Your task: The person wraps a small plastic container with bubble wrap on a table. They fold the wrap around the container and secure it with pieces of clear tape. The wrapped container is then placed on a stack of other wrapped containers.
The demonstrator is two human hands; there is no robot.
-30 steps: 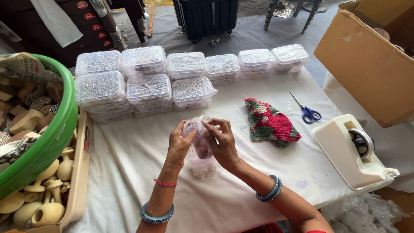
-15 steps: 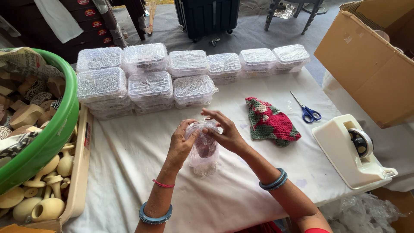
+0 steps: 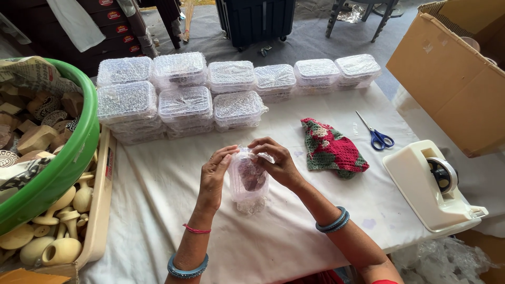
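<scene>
My left hand (image 3: 214, 176) and my right hand (image 3: 278, 161) together hold a clear bubble-wrap bundle (image 3: 248, 181) with a dark brownish piece inside, upright just above the white tablecloth (image 3: 158, 194). The left hand grips the bundle's left side. Fingers of the right hand pinch its top and right edge. Both wrists wear blue bangles, and the left also has a red thread. What the dark piece is cannot be made out through the wrap.
Several bubble-wrapped boxes (image 3: 185, 102) are stacked at the back. A red-green crocheted cloth (image 3: 331, 148), blue scissors (image 3: 376, 134) and a white tape dispenser (image 3: 436, 186) lie to the right. A green tub (image 3: 63, 158) and a tray of wooden pieces (image 3: 63, 231) stand left; a cardboard box (image 3: 452, 79) far right.
Both hands have shifted slightly lower and kept working the wrap round the dark piece; the right hand's fingers moved along the bundle's top edge.
</scene>
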